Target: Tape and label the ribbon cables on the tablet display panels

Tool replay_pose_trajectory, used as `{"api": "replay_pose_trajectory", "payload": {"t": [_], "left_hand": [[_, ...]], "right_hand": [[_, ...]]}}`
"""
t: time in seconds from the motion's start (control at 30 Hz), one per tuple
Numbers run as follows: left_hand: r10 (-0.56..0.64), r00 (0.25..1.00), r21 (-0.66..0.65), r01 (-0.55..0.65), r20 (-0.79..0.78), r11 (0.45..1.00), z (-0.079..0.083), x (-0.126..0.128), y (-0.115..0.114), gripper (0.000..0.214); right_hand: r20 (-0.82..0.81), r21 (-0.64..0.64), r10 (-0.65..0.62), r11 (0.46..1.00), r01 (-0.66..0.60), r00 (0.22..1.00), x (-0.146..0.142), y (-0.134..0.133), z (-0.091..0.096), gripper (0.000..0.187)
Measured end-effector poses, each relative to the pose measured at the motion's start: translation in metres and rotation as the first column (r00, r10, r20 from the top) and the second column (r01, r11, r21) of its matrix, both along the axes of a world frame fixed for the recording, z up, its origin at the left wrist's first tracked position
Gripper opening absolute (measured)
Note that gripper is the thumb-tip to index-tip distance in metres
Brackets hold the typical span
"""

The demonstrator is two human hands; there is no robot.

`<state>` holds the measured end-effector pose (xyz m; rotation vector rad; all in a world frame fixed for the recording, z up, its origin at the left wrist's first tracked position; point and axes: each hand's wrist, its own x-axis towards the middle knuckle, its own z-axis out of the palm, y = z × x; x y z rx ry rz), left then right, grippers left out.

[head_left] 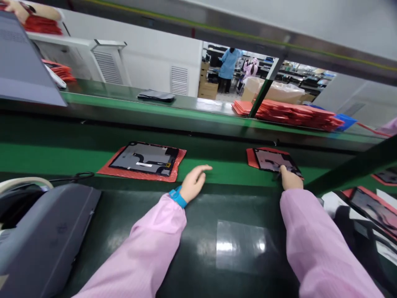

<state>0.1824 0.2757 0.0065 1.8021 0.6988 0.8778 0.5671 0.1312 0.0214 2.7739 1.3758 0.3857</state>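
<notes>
My left hand (192, 183), with a blue band at the wrist, hovers over the green belt (223, 169), fingers stretched out and holding nothing. Left of it a tablet screen panel (145, 159) lies back side up on a red bubble bag (136, 176), its ribbon cable showing. To the right, my right hand (290, 179) is closed at the near edge of a second tablet screen panel (268, 158). That panel rests on another red bubble bag (252, 158). The right fingertips are partly hidden.
A clear plastic sheet (242, 248) lies on the dark bench top. A grey machine (58, 231) stands at left. More panels in red bags (372, 207) are at right. Beyond the belt, a ledge holds stacked red bags (294, 114) and a dark pouch (156, 96). Co-workers stand farther back.
</notes>
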Motion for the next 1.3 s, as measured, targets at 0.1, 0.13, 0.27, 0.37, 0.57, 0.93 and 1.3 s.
{"api": "replay_pose_trajectory", "payload": {"t": [0.1,0.13,0.27,0.37,0.57,0.93,1.3], "left_hand": [[-0.189,0.969,-0.185,0.218,0.162,0.958,-0.016,0.03,-0.035,0.027],[-0.233,0.949,-0.246,0.283,0.212,0.927,-0.02,0.039,-0.046,0.025],[-0.288,0.888,-0.465,0.437,0.357,0.77,-0.029,0.065,-0.073,0.027],[-0.208,0.888,-0.588,0.432,0.411,0.684,-0.028,0.072,-0.076,0.039],[0.062,0.897,-0.708,0.301,0.438,0.639,-0.019,0.058,-0.073,0.054],[0.346,0.913,-0.732,-0.084,0.215,0.676,-0.002,-0.075,-0.087,0.055],[0.335,0.94,-0.67,-0.207,0.066,0.713,0.009,-0.125,-0.094,0.05]], "right_hand": [[0.021,-0.01,0.015,1.0,-0.015,1.0,0.006,0.007,-0.002,0.031],[0.023,-0.01,0.039,0.999,-0.039,0.999,0.007,0.008,0.0,0.03],[0.007,0.029,0.195,0.98,-0.196,0.981,-0.006,0.012,0.012,0.02],[-0.024,0.087,0.379,0.923,-0.376,0.925,-0.05,0.008,0.013,0.016],[-0.12,0.383,0.78,0.608,-0.696,0.615,-0.196,-0.052,0.005,0.025],[-0.232,0.314,0.645,0.758,-0.572,0.728,-0.199,-0.188,-0.04,0.016],[-0.387,0.391,0.778,0.624,-0.676,0.494,-0.215,-0.118,-0.044,0.016]]}}
